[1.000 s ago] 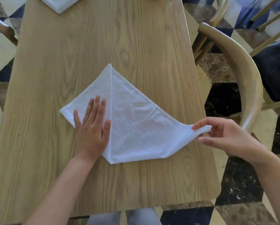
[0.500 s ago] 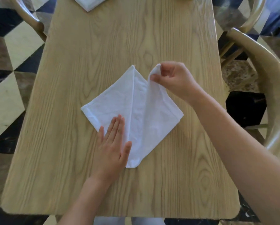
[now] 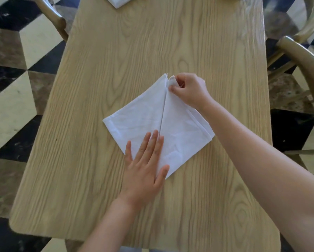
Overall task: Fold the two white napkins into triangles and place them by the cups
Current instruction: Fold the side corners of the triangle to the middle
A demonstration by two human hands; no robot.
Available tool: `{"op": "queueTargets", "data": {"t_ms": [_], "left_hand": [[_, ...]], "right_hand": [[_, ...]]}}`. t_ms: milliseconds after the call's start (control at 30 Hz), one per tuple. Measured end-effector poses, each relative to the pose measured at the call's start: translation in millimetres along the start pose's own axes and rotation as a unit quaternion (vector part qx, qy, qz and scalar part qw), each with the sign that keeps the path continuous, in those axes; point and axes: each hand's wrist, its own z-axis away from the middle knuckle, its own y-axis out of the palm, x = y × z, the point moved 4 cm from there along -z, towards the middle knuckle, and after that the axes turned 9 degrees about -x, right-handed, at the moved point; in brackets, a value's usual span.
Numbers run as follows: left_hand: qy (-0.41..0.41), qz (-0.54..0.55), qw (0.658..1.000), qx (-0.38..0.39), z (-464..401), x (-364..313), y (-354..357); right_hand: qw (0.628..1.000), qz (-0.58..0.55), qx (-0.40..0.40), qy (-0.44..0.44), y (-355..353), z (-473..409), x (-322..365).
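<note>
A white napkin [image 3: 143, 117] lies in the middle of the wooden table [image 3: 116, 60], folded into a diamond shape with a centre seam running from its far tip to its near tip. My left hand [image 3: 143, 170] rests flat, fingers spread, on the napkin's near left part. My right hand [image 3: 188, 88] pinches the right flap's corner at the far tip, next to the left flap's corner. A second white napkin [image 3: 119, 0] shows only a corner at the table's far edge. No cups are in view.
Curved wooden chairs stand at the right [image 3: 305, 59] and far left [image 3: 50, 17] of the table. The floor [image 3: 12, 73] around it has black, cream and brown tiles. The table's near edge is rounded.
My right hand carried the napkin's right corner from the table's right edge up and over to the far tip, folding the right half in. My left hand stayed pressing the napkin.
</note>
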Motion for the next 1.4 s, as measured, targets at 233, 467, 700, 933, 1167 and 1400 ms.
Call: {"op": "queueTargets", "data": {"t_ms": [233, 467, 700, 933, 1167, 1400], "left_hand": [[0.020, -0.056, 0.998, 0.001, -0.1, 0.2, 7.5], [0.013, -0.078, 0.997, 0.006, 0.6, 0.1, 11.5], [0.013, -0.096, 0.995, 0.012, 0.1, -0.3, 14.1], [0.014, -0.097, 0.995, 0.028, 1.4, -2.3, 12.7], [-0.019, -0.025, 0.999, -0.033, 4.0, 7.8, -3.7], [0.031, -0.101, 0.994, -0.010, 9.9, 3.0, 10.0]], "right_hand": [[0.997, 0.046, -0.029, -0.050, 4.5, -2.6, -0.5], [0.937, 0.176, -0.121, -0.275, 7.5, 24.2, 30.0], [0.860, 0.267, 0.172, -0.400, 52.9, 63.4, 9.5], [0.895, 0.335, 0.077, -0.285, 48.9, -13.9, 12.9], [0.937, 0.248, -0.067, -0.237, 8.8, 87.3, 12.9], [0.932, 0.276, 0.088, -0.219, 22.6, 185.0, -19.9]]}}
